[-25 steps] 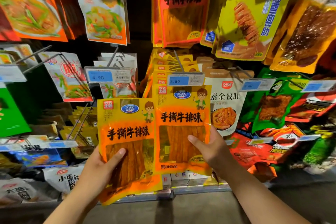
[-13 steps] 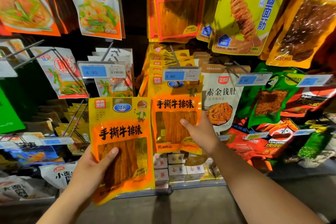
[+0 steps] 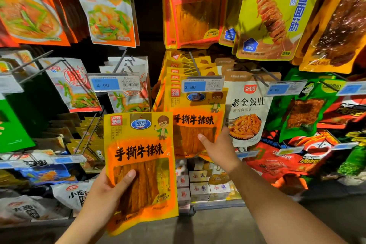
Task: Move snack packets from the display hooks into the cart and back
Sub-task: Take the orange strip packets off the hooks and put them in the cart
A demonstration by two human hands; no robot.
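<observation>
Left hand (image 3: 103,190): we note its thumb clamped on a loose packet (image 3: 140,156).
Right hand (image 3: 219,148): we note it gripping a second packet (image 3: 194,123) below the price tag (image 3: 202,84).

Held snack packet (image 3: 138,164) was glossy plastic film, smooth, printed yellow-orange. Its clear window panel showed ridged brown strips inside. Hooked snack packet (image 3: 195,123) was the same shiny film, with a slight glare on its face. Display hooks (image 3: 193,62) were thin bare metal wire, dull grey. Price tag holders (image 3: 202,85) were clear hard plastic with a sheen, over printed paper labels. White pouch (image 3: 247,105) looked matt, with a brown paper-like top band. Green pouch (image 3: 305,109) was shiny plastic, a bit crinkled. Small boxes (image 3: 200,184) looked like smooth printed card.
</observation>
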